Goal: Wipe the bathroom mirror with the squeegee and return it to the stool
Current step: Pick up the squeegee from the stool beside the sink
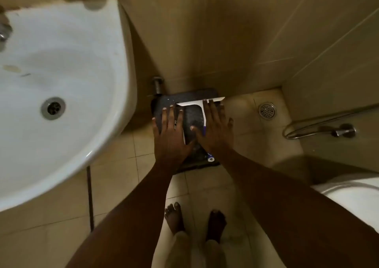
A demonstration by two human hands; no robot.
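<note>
Beige floor tiles [114,161] carry the dark stool [192,116], where left hand [171,133] and right hand [215,130], fingers straight and spread, half hide the white squeegee [202,104], its handle end blurred at the near edge.

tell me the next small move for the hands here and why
Probably curl the right hand round the squeegee handle and lift it: the squeegee lies on the stool, and both hands, the left hand included, are flat and open over it, gripping nothing.

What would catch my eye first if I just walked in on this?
Two bare hands, the left hand and the right hand, spread flat over a dark stool at the wall's foot, with a white squeegee lying beneath them. A big white sink fills the left side.
</note>
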